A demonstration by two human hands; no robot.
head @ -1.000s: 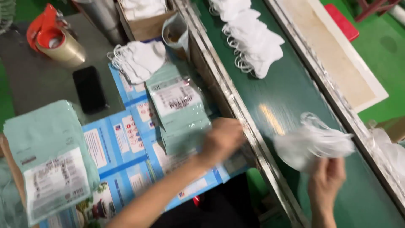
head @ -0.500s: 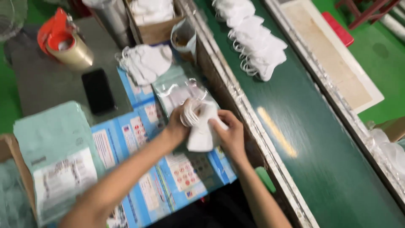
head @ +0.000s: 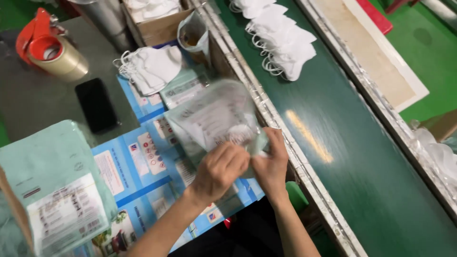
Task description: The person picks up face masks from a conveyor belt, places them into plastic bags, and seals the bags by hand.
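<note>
At 8 o'clock a stack of pale green pouches (head: 52, 190) stands at the table (head: 33, 102) edge, with blue printed sheets (head: 143, 166) spread beside it. At 10 o'clock sits a tape roll (head: 57, 59) in a red dispenser, and just below it a black phone (head: 96, 104) lies flat. Toward 11 o'clock a small pile of white masks (head: 152, 66) rests on the sheets, with a cardboard box (head: 159, 24) behind it. At the centre the left hand (head: 223, 169) and right hand (head: 271, 164) meet on a clear bag (head: 214, 116), held tilted above the sheets, its lower edge in the grip; something white shows through the film, too blurred to name. The left fingers (head: 235, 157) are curled shut on the bag's bottom edge, and the right fingers (head: 266, 143) pinch the same edge just beside them. At 1 o'clock more white masks (head: 281, 40) lie heaped on the green belt (head: 357, 157), well apart from the hands. At 3 o'clock crumpled white stuff (head: 440, 159) lies past the belt's far rail.
</note>
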